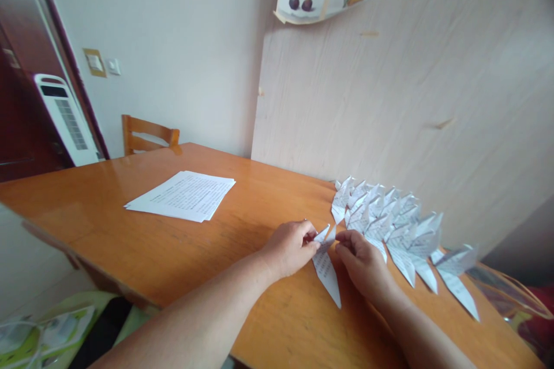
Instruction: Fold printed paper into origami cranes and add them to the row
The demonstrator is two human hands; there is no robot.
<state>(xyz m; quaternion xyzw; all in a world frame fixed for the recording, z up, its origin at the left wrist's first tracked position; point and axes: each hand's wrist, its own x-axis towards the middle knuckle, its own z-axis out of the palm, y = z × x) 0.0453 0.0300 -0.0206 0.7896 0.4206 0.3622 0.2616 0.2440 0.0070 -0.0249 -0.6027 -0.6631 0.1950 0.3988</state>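
Between my two hands is a folded paper crane (328, 278) made from white printed paper, its long pointed wing lying toward me and narrow tips standing up. My left hand (291, 248) is closed, pinching the crane's left side between thumb and fingers. Closed at the crane's right side is my right hand (360, 256), thumb and forefinger together at an upright tip; part of the contact is hidden. Just beyond my right hand stand several similar paper cranes (392, 213) in close rows, and one more crane (459, 277) sits farther right.
A stack of printed sheets (184, 196) lies on the left of the wooden table (246, 202). A wooden chair (151, 134) stands behind the far edge. The wall panel (389, 98) borders the table's back. At lower left is a green seat with packets (64, 323).
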